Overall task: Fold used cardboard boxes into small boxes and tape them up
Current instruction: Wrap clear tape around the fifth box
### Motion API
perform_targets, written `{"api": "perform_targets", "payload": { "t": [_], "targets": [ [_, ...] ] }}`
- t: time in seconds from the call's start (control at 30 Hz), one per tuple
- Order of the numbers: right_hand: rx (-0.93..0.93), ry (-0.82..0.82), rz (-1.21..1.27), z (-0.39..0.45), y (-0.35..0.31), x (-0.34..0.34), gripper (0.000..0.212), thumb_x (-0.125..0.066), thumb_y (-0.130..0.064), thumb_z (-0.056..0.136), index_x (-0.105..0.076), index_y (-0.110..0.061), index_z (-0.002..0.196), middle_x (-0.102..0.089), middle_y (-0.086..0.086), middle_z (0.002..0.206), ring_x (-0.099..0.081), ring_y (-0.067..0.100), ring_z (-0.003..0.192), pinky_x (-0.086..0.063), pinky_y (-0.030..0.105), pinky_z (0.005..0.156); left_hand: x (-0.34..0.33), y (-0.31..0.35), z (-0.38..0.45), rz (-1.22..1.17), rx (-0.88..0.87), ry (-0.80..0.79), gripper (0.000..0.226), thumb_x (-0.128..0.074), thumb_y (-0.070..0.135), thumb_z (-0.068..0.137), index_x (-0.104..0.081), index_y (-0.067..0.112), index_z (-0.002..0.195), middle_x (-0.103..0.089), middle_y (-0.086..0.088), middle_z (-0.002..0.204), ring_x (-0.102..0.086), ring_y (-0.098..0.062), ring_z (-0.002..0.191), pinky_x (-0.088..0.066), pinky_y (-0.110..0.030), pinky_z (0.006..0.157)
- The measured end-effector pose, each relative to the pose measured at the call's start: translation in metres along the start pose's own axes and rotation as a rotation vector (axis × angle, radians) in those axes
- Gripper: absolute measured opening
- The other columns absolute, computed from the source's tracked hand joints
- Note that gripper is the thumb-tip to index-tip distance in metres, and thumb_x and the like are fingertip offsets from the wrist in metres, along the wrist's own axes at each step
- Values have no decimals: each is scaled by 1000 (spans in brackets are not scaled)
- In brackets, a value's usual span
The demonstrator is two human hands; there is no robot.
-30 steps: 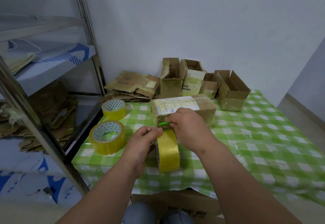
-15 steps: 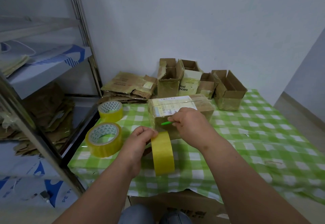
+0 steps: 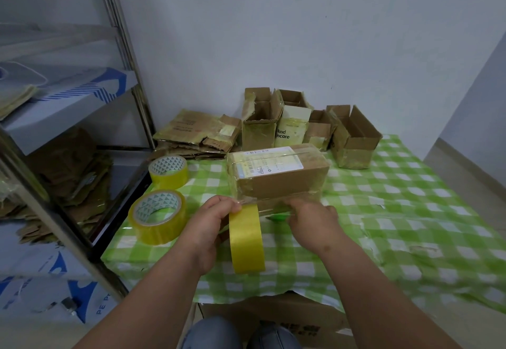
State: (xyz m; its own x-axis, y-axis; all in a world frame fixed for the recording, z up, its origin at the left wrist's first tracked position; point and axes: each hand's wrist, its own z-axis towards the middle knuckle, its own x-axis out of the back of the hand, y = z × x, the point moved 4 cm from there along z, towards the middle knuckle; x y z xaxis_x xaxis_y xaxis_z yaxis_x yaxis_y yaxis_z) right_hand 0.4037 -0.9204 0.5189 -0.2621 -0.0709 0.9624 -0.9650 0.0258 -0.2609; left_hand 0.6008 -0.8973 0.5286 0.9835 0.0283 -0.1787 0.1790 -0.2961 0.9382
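Green-and-white checked cloth covers the worktop point(image 3: 410, 211), which is pushed up against a plain pale wall. Sitting roughly mid-worktop is the closed cardboard box point(image 3: 282, 176), with a white shipping label on top and shiny clear tape wrapped around it.

Left hand point(image 3: 210, 228) is curled around a yellow tape roll point(image 3: 246, 239), held upright on edge just in front of the box, thumb and fingers pinching near the top where a clear strip of tape runs across to the box's lower front edge. Right hand point(image 3: 315, 220) is down at that same front edge, fingers curled around a small green cutter point(image 3: 278, 215), of which only a bit pokes out. It's blurry there, so I can't tell exactly how it meets the tape.

Two more tape rolls lie flat on the left side of the worktop: the near roll point(image 3: 157, 215) and the far roll point(image 3: 168, 172), both yellowish with a patterned core. Along the wall stands a row of open boxes point(image 3: 353, 137), taped-up and used, and left of those a stack of flattened cardboard point(image 3: 197, 135). Metal shelving point(image 3: 120, 55) stands on the left with more flattened cardboard on its lower shelf. Another brown carton point(image 3: 273, 318) sits under the worktop edge, near the person's knees.
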Motion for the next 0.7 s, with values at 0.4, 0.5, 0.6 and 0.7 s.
{"api": "perform_targets", "payload": {
  "t": [0.4, 0.5, 0.6, 0.7],
  "targets": [
    [-201, -173, 1187, -5, -56, 0, 18, -72, -30, 84, -73, -12, 86, -71, 2, 93, -61, 21, 95, -41, 31, 75, -3, -3, -2, -32, 33, -14, 10, -60, 12, 85, -63, 21, 82, -63, 2, 74, -54, -22, 80, -39, -34, 69],
    [-189, -129, 1202, -3, -61, 3, 11, -72, -17, 83, -67, -12, 75, -65, 7, 79, -57, 22, 83, -41, 33, 74, -3, -2, -3, 2, 34, 9, 4, -64, 18, 87, -61, 19, 88, -64, 1, 83, -57, -20, 81, -42, -33, 68],
    [-195, -114, 1194, -5, -61, 7, 12, -67, -14, 87, -64, -11, 76, -61, 8, 76, -53, 19, 73, -41, 29, 65, 7, 0, -1, 184, -56, 164, 44, -76, 36, 82, -51, 25, 116, -63, 1, 104, -61, -19, 96, -52, -41, 83],
    [-202, -115, 1204, -8, -59, 9, 10, -64, -15, 90, -62, -11, 81, -60, 7, 78, -52, 17, 70, -38, 27, 58, 17, 20, -2, 479, -378, 349, 62, -73, 38, 84, -41, 40, 137, -54, 6, 117, -57, -13, 100, -51, -38, 86]
  ]
}}
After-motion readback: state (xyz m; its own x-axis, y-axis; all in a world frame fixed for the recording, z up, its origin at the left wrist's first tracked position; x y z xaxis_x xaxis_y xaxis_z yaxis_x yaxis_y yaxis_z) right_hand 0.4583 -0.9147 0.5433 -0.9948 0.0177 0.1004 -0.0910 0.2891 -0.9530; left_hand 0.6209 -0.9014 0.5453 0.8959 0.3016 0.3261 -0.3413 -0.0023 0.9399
